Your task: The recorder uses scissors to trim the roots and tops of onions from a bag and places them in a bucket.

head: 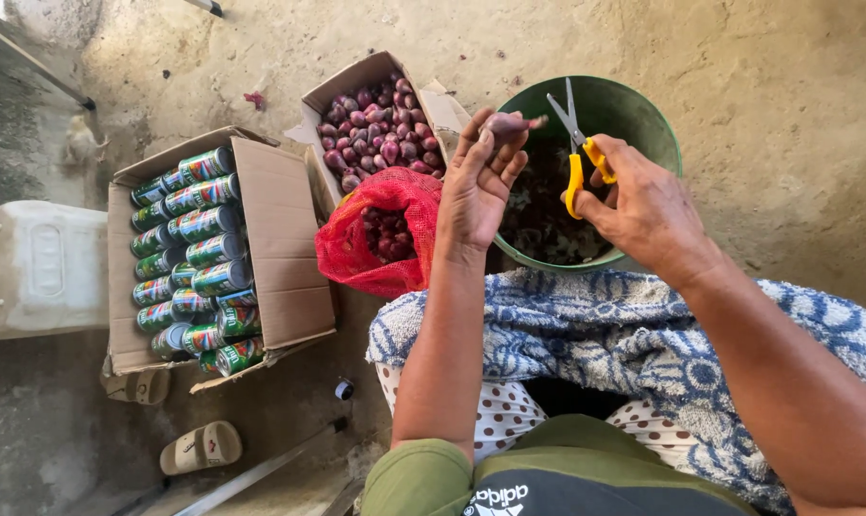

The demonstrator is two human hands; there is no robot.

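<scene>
My left hand (479,186) holds a small purple shallot (507,122) up between thumb and fingertips, over the near rim of a green bucket (654,122). My right hand (643,205) grips yellow-handled scissors (574,143), blades slightly apart and pointing up and away, a short way right of the shallot. Dark peelings lie in the bottom of the bucket. A red mesh bag (380,234) with more shallots sits just left of my left wrist.
A cardboard box of shallots (380,124) stands behind the mesh bag. A larger open carton (280,239) holds several green cans. A blue and white towel (624,330) covers my lap. A white plastic canister (36,268) lies at the far left on the dirt floor.
</scene>
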